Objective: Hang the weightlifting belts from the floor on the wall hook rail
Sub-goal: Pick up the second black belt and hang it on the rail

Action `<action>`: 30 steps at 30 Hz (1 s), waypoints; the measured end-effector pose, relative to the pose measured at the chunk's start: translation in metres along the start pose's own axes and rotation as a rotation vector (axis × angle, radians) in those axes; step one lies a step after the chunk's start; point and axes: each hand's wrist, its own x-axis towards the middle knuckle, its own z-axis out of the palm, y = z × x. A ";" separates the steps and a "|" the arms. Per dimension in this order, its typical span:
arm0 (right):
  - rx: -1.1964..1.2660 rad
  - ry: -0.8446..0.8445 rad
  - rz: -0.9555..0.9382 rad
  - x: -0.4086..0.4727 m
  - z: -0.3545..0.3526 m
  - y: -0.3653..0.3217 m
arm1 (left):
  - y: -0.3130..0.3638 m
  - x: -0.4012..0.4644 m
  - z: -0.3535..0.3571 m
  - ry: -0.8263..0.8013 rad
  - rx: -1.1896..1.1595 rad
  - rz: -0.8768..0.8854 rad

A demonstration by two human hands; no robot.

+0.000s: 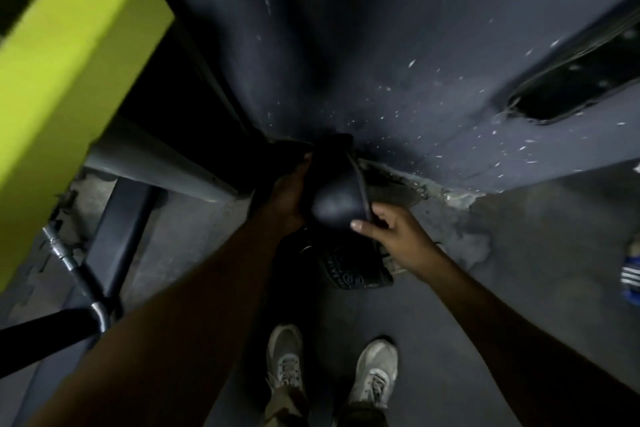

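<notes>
A dark weightlifting belt [334, 194] is held up in front of the dark wall [346, 45], near where wall meets floor. My left hand [287, 198] grips its left side and my right hand [394, 232] pinches its lower right edge. Below it, on the floor, lies another black belt [356, 274] with pale lettering, partly hidden by my hands. No hook rail shows in this dim view.
A lime-green block [69, 45] juts in at the upper left, above a grey pipe [149, 166]. A black bar [45, 333] with a metal end crosses the lower left. My white shoes [329, 367] stand on the grey floor. A blue striped shoe [632, 277] sits at the right edge.
</notes>
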 end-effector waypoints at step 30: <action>0.375 0.431 -0.122 -0.277 -0.082 -0.366 | 0.092 -0.424 0.191 -0.345 0.262 0.263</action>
